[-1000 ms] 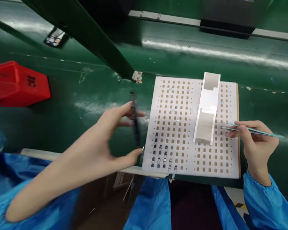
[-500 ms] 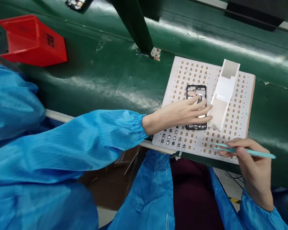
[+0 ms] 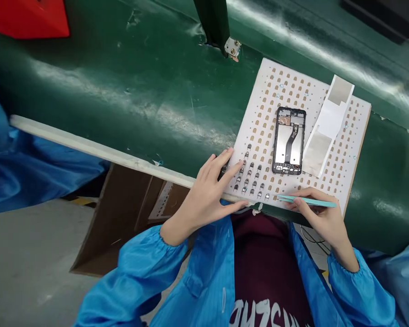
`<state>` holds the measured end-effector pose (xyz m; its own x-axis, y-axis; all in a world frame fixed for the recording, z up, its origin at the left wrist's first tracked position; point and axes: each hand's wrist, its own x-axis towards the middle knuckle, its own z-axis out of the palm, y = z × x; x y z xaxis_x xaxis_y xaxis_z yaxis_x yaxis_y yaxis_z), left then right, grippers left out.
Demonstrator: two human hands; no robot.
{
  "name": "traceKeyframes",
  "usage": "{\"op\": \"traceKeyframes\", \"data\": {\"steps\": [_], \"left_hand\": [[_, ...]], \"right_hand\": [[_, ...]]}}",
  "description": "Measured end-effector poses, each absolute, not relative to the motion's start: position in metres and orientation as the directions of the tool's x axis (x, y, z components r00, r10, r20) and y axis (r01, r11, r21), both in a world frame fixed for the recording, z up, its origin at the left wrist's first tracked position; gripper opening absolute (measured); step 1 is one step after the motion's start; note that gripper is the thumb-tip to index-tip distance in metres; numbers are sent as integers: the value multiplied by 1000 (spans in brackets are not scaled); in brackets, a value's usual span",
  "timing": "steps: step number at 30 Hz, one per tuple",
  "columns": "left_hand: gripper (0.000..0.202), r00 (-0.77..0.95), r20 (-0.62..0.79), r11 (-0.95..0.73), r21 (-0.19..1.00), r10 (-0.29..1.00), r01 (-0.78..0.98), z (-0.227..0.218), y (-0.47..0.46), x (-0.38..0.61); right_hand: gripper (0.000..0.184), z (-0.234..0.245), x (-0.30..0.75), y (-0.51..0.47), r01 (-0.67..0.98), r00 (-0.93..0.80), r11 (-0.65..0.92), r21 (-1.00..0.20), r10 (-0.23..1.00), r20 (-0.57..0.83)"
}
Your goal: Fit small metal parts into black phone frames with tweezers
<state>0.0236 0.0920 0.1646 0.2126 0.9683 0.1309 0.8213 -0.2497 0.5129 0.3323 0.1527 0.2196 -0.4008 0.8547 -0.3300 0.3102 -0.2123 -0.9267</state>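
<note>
My left hand (image 3: 209, 188) has its fingers spread over the lower left edge of a white perforated board (image 3: 327, 97), beside rows of small dark metal parts (image 3: 252, 179) seated in its slots. Between the fingers of my right hand (image 3: 318, 215) are light blue tweezers (image 3: 313, 201), their tips pointing left, close to the last small parts in the bottom row. Whether the tips hold anything is too small to tell. An opened phone frame (image 3: 289, 141), with a black flex cable down its middle, lies on the board. To its right rests a white strip (image 3: 330, 122) with grey patches.
The board lies on a green-covered bench (image 3: 139, 100) with a pale front edge (image 3: 105, 150). A dark post (image 3: 213, 22) with a metal bracket rises behind it. A red bin (image 3: 27, 18) stands at the far left. Below the bench is a cardboard box (image 3: 122, 204).
My left hand has drawn back from over the phone frame to the board's lower left. My right hand has shifted left along the board's front with the tweezers. The view has moved too.
</note>
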Motion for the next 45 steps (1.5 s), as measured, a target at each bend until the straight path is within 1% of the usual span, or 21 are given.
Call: {"op": "traceKeyframes", "data": {"steps": [3,6,10,13,16,21,30,34,36,39,41,43,45], "left_hand": [[88,165,193,-241,491,967,837,159,91,36],[87,123,246,-233,490,961,840,154,87,51],[87,60,257,-184,492,965,851,151,80,69],[85,33,274,-171,497,961,851,152,78,73],[82,48,332,-218,499,942,839,154,78,72],[67,122,439,-333,443,890,833,155,81,72],[62,114,450,-336,451,885,827,151,83,75],[61,105,449,-332,463,887,822,153,83,74],[58,86,447,-321,481,890,816,157,83,76],[40,37,470,-327,555,882,765,171,83,82],[32,33,491,-381,629,870,678,182,85,88],[31,58,503,-442,692,862,570,191,89,94],[29,71,507,-473,732,859,491,196,94,98]], "right_hand": [[22,225,334,153,276,-386,-251,-928,855,-346],[23,225,338,150,235,-358,-283,-930,864,-353],[29,223,343,145,263,-327,-329,-907,854,-405],[30,221,345,142,261,-297,-346,-901,860,-416],[28,220,345,141,235,-297,-352,-906,862,-411],[24,218,347,142,221,-307,-341,-914,865,-397],[18,215,343,139,205,-302,-322,-924,877,-373],[16,213,346,139,165,-295,-305,-938,892,-342],[15,212,348,138,121,-295,-286,-950,904,-310],[14,211,349,136,56,-291,-281,-958,913,-285],[15,212,348,133,16,-293,-292,-956,913,-284],[15,215,346,131,-22,-306,-300,-954,910,-279],[14,219,343,130,-54,-322,-299,-953,908,-267]]}}
